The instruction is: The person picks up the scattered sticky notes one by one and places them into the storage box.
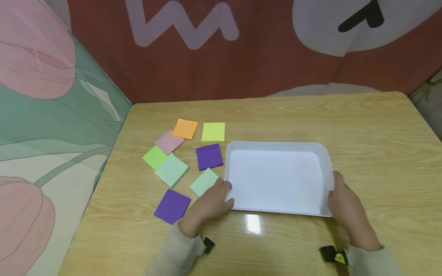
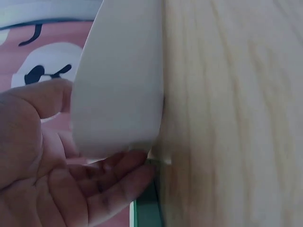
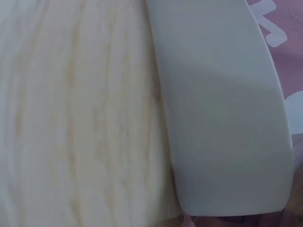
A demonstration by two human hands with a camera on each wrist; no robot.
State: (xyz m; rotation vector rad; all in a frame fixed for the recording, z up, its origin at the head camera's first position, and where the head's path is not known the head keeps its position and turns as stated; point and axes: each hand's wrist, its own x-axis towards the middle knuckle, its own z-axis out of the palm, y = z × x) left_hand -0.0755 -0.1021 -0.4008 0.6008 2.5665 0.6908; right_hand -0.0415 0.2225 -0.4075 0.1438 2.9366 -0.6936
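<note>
A white rectangular tray (image 1: 276,176) lies on the wooden table, its inside bare. My left hand (image 1: 212,201) grips the tray's left end near the front corner. In the left wrist view, the thumb (image 2: 52,97) is at the rim of the tray (image 2: 118,80) and the other fingers curl by its lower corner. My right hand (image 1: 347,207) holds the right end near the front corner. Only a sliver of that hand shows at the bottom of the right wrist view, below the tray wall (image 3: 222,118).
Left of the tray lie several square paper notes: orange (image 1: 185,128), yellow (image 1: 213,132), pink (image 1: 169,142), green (image 1: 154,157), purple (image 1: 209,156) and mint (image 1: 171,170). Another mint note (image 1: 203,181) is beside my left hand. A second purple note (image 1: 172,206) lies nearer the front.
</note>
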